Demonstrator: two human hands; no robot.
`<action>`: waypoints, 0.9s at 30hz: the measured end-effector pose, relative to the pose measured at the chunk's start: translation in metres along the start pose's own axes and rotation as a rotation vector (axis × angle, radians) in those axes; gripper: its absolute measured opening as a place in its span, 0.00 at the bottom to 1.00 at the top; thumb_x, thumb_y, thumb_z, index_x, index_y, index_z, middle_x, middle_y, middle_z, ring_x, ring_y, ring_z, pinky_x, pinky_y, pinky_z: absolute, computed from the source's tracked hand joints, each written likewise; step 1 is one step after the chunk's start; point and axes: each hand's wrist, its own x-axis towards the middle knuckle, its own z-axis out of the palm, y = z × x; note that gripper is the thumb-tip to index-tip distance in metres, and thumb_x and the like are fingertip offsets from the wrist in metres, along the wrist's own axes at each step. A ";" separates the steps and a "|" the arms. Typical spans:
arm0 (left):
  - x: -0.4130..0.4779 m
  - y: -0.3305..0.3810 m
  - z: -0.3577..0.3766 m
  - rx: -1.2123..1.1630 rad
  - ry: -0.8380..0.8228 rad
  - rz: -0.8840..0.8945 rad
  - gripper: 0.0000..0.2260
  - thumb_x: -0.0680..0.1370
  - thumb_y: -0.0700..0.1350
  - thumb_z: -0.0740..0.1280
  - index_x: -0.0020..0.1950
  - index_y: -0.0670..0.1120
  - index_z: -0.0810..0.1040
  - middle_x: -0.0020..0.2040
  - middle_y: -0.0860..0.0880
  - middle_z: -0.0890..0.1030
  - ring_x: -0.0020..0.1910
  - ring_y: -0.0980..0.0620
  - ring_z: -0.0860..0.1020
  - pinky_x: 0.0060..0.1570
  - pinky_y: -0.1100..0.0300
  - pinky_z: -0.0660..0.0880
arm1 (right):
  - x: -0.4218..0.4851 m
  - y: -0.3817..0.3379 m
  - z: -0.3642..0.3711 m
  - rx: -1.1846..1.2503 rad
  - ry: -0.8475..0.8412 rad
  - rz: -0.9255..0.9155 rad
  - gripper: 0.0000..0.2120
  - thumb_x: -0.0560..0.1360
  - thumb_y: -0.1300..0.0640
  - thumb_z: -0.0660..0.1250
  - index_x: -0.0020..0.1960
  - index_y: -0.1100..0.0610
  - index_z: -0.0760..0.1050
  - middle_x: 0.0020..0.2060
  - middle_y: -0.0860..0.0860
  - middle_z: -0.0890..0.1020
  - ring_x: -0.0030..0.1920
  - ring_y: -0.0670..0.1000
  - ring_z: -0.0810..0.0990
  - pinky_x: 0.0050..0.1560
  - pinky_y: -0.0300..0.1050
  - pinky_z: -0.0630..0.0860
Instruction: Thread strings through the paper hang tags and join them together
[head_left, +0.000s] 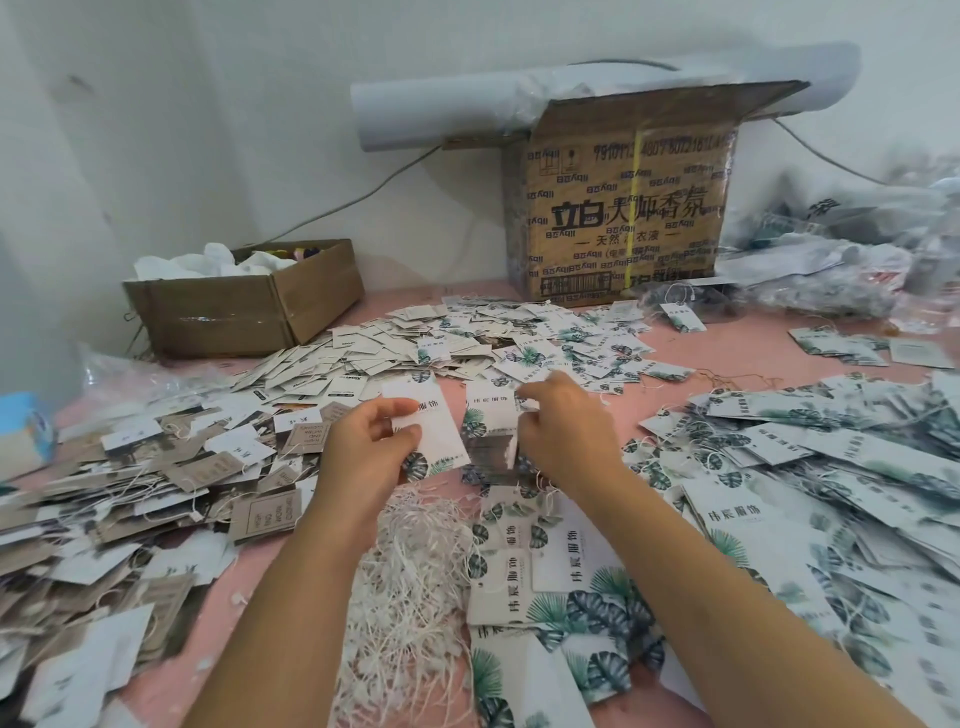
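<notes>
tag (441, 431) is pinched between the thumb and fingers of my left hand (374, 441), white face up, leaf print at its lower end. just at 3 o'clock of it, my right hand (566, 431) is curled onto a stack (491, 426) of the same tags, fingertips hooked over the top edge. from here i read the stack's lower part only as a blur. both hands are above the middle of the pink table (769, 343).

at 6 o'clock from the hands lies a tangle of white strings (410, 561), with loose tags (550, 545) just beside it at 4 o'clock. a wide heap (493, 343) of mixed tags spreads at 12 o'clock. brown tags (208, 467) with strings on them pile up at 9 o'clock, big tags (831, 467) with leaf print at 3 o'clock.

far back, a small box (244, 306) stands at 10 o'clock. a big box (623, 208) with print is at 1 o'clock, with a paper roll (415, 109) behind it, and plastic bags (831, 260) lie at 2 o'clock.
</notes>
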 end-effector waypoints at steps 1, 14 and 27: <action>0.000 0.000 0.000 0.009 -0.001 0.000 0.11 0.76 0.33 0.65 0.47 0.50 0.78 0.46 0.48 0.82 0.41 0.50 0.78 0.37 0.57 0.72 | 0.002 0.008 -0.001 -0.091 -0.036 0.075 0.08 0.77 0.59 0.59 0.52 0.58 0.75 0.52 0.52 0.75 0.39 0.50 0.71 0.36 0.41 0.68; -0.002 -0.001 0.002 0.086 -0.048 0.034 0.11 0.75 0.33 0.66 0.46 0.49 0.77 0.41 0.47 0.82 0.35 0.52 0.77 0.31 0.60 0.70 | 0.004 0.039 0.003 -0.197 -0.268 0.315 0.22 0.72 0.40 0.67 0.35 0.56 0.62 0.31 0.49 0.69 0.40 0.54 0.72 0.40 0.45 0.68; -0.002 -0.002 0.003 0.105 -0.066 0.036 0.07 0.76 0.37 0.67 0.47 0.49 0.78 0.43 0.49 0.82 0.39 0.52 0.78 0.37 0.56 0.76 | 0.007 0.038 0.004 -0.131 -0.176 0.346 0.22 0.70 0.44 0.71 0.31 0.55 0.63 0.30 0.50 0.71 0.34 0.52 0.72 0.35 0.43 0.70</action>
